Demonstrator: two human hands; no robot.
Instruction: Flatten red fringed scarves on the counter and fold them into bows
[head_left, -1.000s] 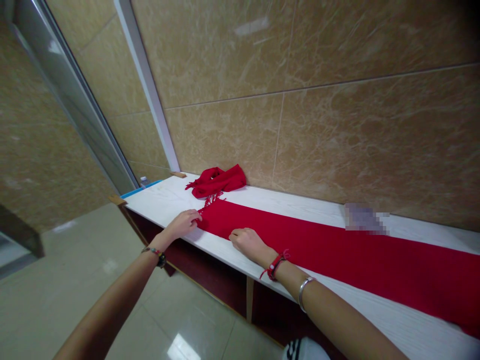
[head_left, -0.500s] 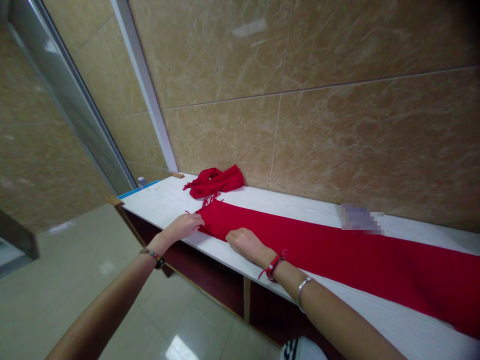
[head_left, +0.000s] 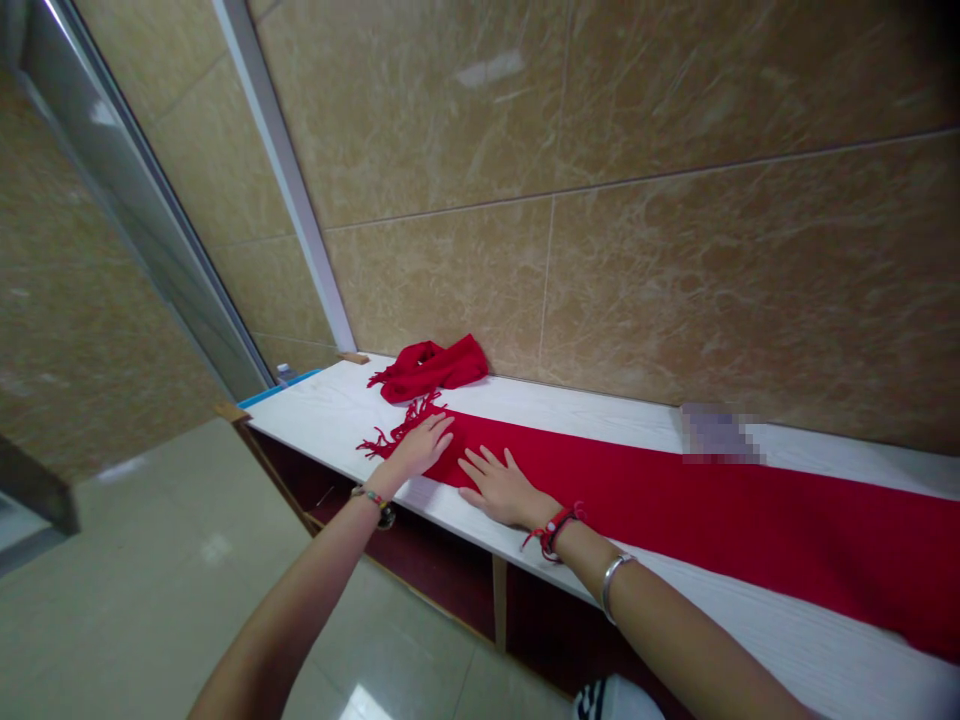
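Silver-bangled right hand (head_left: 504, 490): spread, palm down on near edge of laid-out red scarf (head_left: 675, 510). Left hand (head_left: 424, 445): opened out, fingers extended, across scarf near fringed end (head_left: 379, 440). Change: both curled at scarf's near edge half a second ago, now flattened, left farther onto scarf; judged as smoothing in place of pinching. White cabinet top (head_left: 319, 400): beneath scarf. Second red scarf (head_left: 439, 372): bunched, behind scarf's fringed end. Greyish item (head_left: 716, 435): blurred out, at scarf's far edge.
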